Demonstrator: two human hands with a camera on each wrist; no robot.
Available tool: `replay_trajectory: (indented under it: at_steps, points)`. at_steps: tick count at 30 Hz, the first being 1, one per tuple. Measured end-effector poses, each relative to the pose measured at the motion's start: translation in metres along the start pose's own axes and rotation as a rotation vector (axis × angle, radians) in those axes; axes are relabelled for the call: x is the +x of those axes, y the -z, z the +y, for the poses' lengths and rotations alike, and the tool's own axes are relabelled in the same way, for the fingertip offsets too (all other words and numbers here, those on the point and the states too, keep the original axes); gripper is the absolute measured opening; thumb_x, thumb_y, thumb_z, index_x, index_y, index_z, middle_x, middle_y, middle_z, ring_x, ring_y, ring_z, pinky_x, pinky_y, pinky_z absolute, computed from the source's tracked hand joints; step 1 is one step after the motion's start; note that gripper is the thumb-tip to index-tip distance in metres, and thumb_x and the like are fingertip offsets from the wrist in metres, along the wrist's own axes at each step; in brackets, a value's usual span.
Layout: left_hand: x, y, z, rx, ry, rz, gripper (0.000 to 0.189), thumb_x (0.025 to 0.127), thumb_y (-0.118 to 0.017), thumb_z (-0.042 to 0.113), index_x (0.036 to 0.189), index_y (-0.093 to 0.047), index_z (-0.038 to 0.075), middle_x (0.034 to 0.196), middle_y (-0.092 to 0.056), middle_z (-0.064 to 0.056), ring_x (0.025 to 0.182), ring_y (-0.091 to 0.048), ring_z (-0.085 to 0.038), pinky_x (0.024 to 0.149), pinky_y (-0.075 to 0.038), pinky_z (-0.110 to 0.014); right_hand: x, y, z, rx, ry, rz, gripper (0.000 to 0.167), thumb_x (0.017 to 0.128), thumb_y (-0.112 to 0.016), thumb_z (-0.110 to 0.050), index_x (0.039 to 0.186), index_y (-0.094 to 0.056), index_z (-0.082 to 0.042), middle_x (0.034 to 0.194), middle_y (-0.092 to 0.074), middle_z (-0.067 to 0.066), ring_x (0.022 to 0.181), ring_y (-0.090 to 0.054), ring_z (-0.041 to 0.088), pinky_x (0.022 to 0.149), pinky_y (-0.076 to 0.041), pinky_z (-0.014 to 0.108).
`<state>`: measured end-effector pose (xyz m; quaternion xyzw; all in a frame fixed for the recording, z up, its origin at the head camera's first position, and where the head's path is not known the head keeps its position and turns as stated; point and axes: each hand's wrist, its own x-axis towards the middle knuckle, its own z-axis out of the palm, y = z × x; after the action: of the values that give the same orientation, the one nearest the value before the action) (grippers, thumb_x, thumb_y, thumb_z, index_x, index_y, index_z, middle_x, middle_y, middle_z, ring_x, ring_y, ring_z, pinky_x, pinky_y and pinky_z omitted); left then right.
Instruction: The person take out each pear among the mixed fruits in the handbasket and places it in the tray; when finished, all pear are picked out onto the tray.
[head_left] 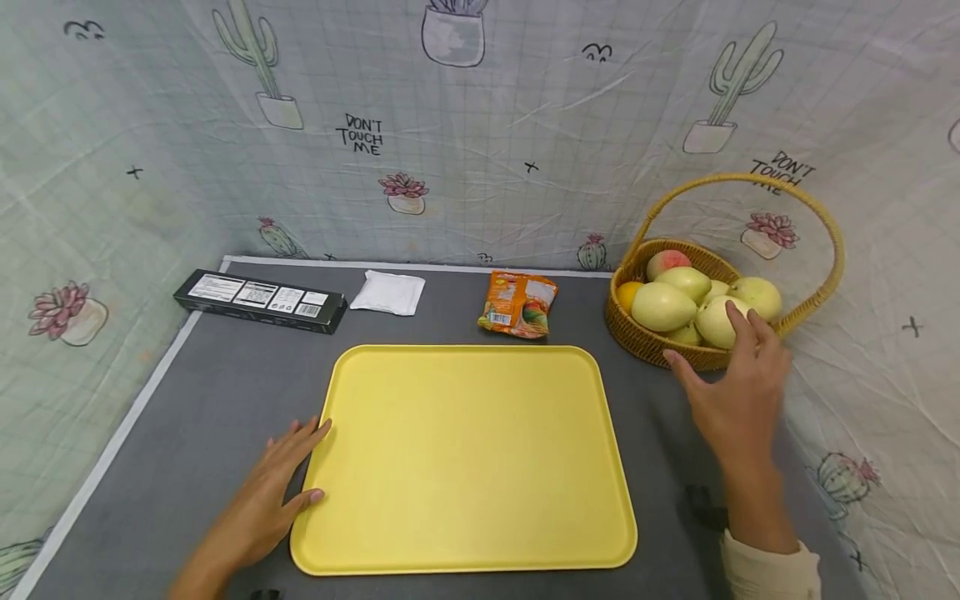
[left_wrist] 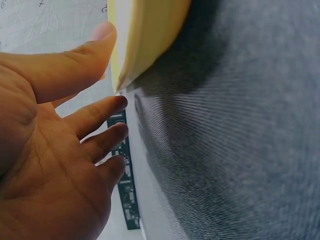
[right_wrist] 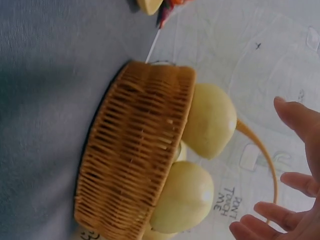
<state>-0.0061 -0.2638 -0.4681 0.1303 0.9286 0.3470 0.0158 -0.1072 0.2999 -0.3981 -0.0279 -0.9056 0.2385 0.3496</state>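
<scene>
My left hand [head_left: 262, 504] is at the left rim of a yellow tray [head_left: 465, 458], fingers spread and thumb over the edge. In the left wrist view, its palm [left_wrist: 55, 175] holds nothing. My right hand [head_left: 742, 404] hovers at the front of a wicker basket [head_left: 637, 342], thumb and fingers apart. Inside the basket lie several pale yellow-green fruits [head_left: 663, 307], a reddish peach [head_left: 667, 262] and an orange fruit [head_left: 628, 294]. The right wrist view shows a gap between the right hand and the nearest pale fruit [right_wrist: 210, 120].
Behind the tray are an orange snack packet [head_left: 517, 304], a white pouch [head_left: 388, 293] and a long black box [head_left: 258, 302]. The basket's tall handle [head_left: 836, 250] arches over the fruit. Cactus-printed cloth [head_left: 480, 167] hangs around the grey table [head_left: 187, 400].
</scene>
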Motion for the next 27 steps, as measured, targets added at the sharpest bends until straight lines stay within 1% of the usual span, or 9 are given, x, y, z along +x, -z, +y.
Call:
replay_trajectory:
  at_steps: [5, 7, 10, 16, 18, 20, 22, 24, 27]
  points:
    - [-0.001, -0.003, -0.005, 0.002, -0.030, 0.028, 0.093, 0.082, -0.085, 0.000, 0.163, -0.043, 0.013, 0.166, -0.041, -0.029, 0.156, -0.026, -0.057, 0.125, -0.011, -0.079, 0.013, -0.002, 0.010, -0.023, -0.001, 0.012, 0.093, 0.080, -0.096, -0.022, 0.159, -0.048, -0.006, 0.152, -0.045, 0.037, 0.128, -0.042, 0.063, 0.099, -0.039, 0.076]
    - [-0.002, -0.004, -0.007, 0.003, -0.039, 0.041, 0.093, 0.081, -0.085, 0.000, 0.163, -0.044, 0.013, 0.165, -0.042, -0.028, 0.158, -0.026, -0.054, 0.124, -0.013, -0.079, 0.018, -0.003, 0.015, -0.023, -0.014, 0.012, 0.091, 0.080, -0.096, -0.019, 0.157, -0.050, -0.005, 0.151, -0.046, 0.037, 0.130, -0.042, 0.063, 0.100, -0.038, 0.076]
    - [-0.003, -0.003, -0.008, 0.002, -0.032, 0.033, 0.093, 0.082, -0.085, 0.000, 0.164, -0.042, 0.013, 0.167, -0.041, -0.026, 0.160, -0.025, -0.050, 0.126, -0.012, -0.076, 0.023, -0.005, 0.022, -0.020, -0.054, -0.004, 0.088, 0.081, -0.095, -0.017, 0.156, -0.052, -0.005, 0.150, -0.047, 0.037, 0.133, -0.041, 0.061, 0.104, -0.038, 0.076]
    - [-0.002, -0.001, -0.008, 0.005, -0.003, 0.003, 0.093, 0.085, -0.083, 0.001, 0.166, -0.037, 0.012, 0.170, -0.036, -0.024, 0.162, -0.022, -0.046, 0.125, -0.014, -0.075, 0.031, -0.010, 0.034, -0.035, -0.139, -0.065, 0.082, 0.085, -0.091, -0.013, 0.157, -0.052, -0.007, 0.153, -0.046, 0.034, 0.139, -0.039, 0.057, 0.108, -0.037, 0.075]
    - [-0.002, -0.001, -0.007, 0.019, 0.014, -0.009, 0.094, 0.086, -0.083, 0.003, 0.167, -0.036, 0.013, 0.171, -0.035, -0.022, 0.161, -0.024, -0.046, 0.126, -0.015, -0.071, 0.034, -0.012, 0.038, -0.040, -0.149, -0.081, 0.081, 0.086, -0.090, -0.012, 0.157, -0.051, -0.006, 0.153, -0.046, 0.034, 0.139, -0.039, 0.058, 0.109, -0.036, 0.074]
    - [-0.001, 0.001, -0.006, 0.035, 0.041, -0.029, 0.094, 0.088, -0.082, 0.006, 0.168, -0.034, 0.015, 0.173, -0.034, -0.019, 0.160, -0.026, -0.047, 0.127, -0.021, -0.065, 0.037, -0.013, 0.041, -0.041, -0.155, -0.092, 0.079, 0.088, -0.088, -0.011, 0.157, -0.051, -0.005, 0.153, -0.045, 0.035, 0.139, -0.038, 0.058, 0.110, -0.036, 0.074]
    - [0.000, 0.001, -0.005, 0.054, 0.068, -0.048, 0.095, 0.089, -0.082, 0.008, 0.169, -0.033, 0.018, 0.174, -0.033, -0.015, 0.159, -0.029, -0.048, 0.123, -0.028, -0.061, 0.038, -0.014, 0.044, -0.040, -0.162, -0.105, 0.077, 0.089, -0.087, -0.010, 0.157, -0.050, -0.005, 0.152, -0.045, 0.035, 0.140, -0.038, 0.058, 0.111, -0.035, 0.074]
    - [0.000, 0.002, -0.004, 0.067, 0.089, -0.062, 0.096, 0.089, -0.083, 0.010, 0.170, -0.031, 0.021, 0.175, -0.032, -0.013, 0.158, -0.031, -0.047, 0.119, -0.033, -0.060, 0.040, -0.016, 0.047, -0.036, -0.167, -0.118, 0.075, 0.090, -0.086, -0.009, 0.156, -0.051, -0.004, 0.150, -0.046, 0.037, 0.140, -0.037, 0.059, 0.111, -0.034, 0.073]
    - [0.001, 0.002, -0.003, 0.073, 0.094, -0.061, 0.098, 0.088, -0.083, 0.010, 0.170, -0.030, 0.021, 0.174, -0.034, -0.013, 0.157, -0.033, -0.046, 0.118, -0.033, -0.060, 0.042, -0.018, 0.050, -0.036, -0.199, -0.158, 0.074, 0.093, -0.083, -0.009, 0.158, -0.049, -0.004, 0.149, -0.046, 0.037, 0.140, -0.036, 0.059, 0.110, -0.033, 0.073]
